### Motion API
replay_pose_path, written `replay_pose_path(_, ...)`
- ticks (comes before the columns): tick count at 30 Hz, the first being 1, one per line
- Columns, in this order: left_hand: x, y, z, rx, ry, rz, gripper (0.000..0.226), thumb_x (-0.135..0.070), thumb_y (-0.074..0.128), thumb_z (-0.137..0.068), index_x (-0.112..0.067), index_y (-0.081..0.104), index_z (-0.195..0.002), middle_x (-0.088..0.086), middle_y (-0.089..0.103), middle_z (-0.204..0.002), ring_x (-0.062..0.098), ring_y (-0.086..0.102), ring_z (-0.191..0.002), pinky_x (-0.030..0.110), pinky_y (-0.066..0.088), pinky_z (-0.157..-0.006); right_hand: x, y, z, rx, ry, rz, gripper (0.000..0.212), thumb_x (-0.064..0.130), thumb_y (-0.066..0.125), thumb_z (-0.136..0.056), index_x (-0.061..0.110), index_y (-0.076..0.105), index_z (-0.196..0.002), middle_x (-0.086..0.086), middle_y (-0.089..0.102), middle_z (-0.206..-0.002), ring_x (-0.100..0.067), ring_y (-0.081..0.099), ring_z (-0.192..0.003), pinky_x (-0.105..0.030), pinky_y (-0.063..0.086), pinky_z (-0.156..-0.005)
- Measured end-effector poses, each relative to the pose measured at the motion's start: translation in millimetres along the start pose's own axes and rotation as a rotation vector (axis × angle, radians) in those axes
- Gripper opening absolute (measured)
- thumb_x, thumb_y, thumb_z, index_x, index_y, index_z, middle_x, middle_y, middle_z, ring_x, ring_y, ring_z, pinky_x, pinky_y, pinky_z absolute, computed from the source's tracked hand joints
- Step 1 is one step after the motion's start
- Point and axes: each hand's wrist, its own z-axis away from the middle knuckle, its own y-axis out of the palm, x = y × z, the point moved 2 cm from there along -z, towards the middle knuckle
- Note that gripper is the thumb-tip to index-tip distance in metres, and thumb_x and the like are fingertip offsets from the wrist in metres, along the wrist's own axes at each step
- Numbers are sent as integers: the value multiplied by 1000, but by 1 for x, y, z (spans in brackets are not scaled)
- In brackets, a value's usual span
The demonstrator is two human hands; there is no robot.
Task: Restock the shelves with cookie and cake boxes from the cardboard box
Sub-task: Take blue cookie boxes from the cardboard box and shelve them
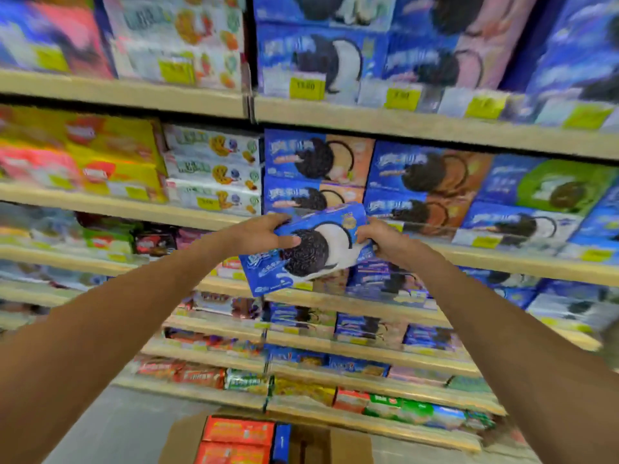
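Two hands hold one blue cookie box (pixel 311 252) up before the shelving, clear of any shelf as far as can be told. The left hand (pixel 264 232) grips the box's upper left edge, thumb laid across the printed front. The right hand (pixel 378 239) is curled round the right end. The box is tilted, its left end lower, front face toward the camera, and it hangs just before the shelf edge (pixel 201 216) at mid height.

Below, on the floor, the cardboard box (pixel 348 443) stands open. It contains red boxes (pixel 237 433) and at least one more blue box (pixel 281 443) set on edge, so stock remains to be shelved.

Assessment: the step in hand is placement of a single box, carried but not yet set down. Stacked boxes with the same white-cream print (pixel 522 226) sit further right on the shelf behind the hands; the nearer stacks (pixel 315 175) show an orange variant. The next move appears to call for shifting the box right to the matching stack, levelling it, and sliding it in face outward. Free space there cannot be confirmed, as the view is blurred. Yellow price tags (pixel 485 242) hang along the edge and could be knocked.
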Motion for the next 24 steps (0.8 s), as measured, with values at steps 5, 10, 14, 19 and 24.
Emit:
replay_pose_path(5,-76,-65,17,-176,86,-171,64,-51,47,-91,-19,31,-145,5,39,-147,28,45,-127,37,35,-101,81,-27,50,-93,-290,1,12,14,60,-90,25,56,-88,15,63,-76,7,61,-61,-14,47,-57)
replay_pose_path(10,-160,-103,19,-265,281,-140,44,-49,49,-92,-20,51,-125,11,56,-119,29,56,-103,45,41,-86,133,-80,102,-304,-477,-63,5,20,60,-91,24,62,-91,15,71,-75,2,66,-65,-25,54,-69)
replay_pose_path(14,-202,-117,19,-505,338,-104,63,-52,45,-93,-18,34,-144,2,41,-145,24,43,-130,43,36,-107,157,-127,129,-459,-542,-70,15,33,62,-89,23,63,-100,4,69,-98,-18,66,-91,-32,52,-80)
replay_pose_path(19,-227,-137,2,-473,295,269,68,-50,44,-93,-15,21,-147,6,36,-147,25,46,-127,44,42,-104,171,-174,147,-632,-614,-278,33,28,63,-89,12,45,-113,5,59,-116,-18,58,-92,-38,47,-94)
replay_pose_path(24,-264,-141,-15,-453,356,533,45,-24,45,-99,-7,35,-139,8,50,-128,20,54,-107,30,45,-89,182,-200,143,-716,-623,-269,71,43,61,-88,14,24,-141,-4,46,-134,-22,50,-111,-45,42,-102)
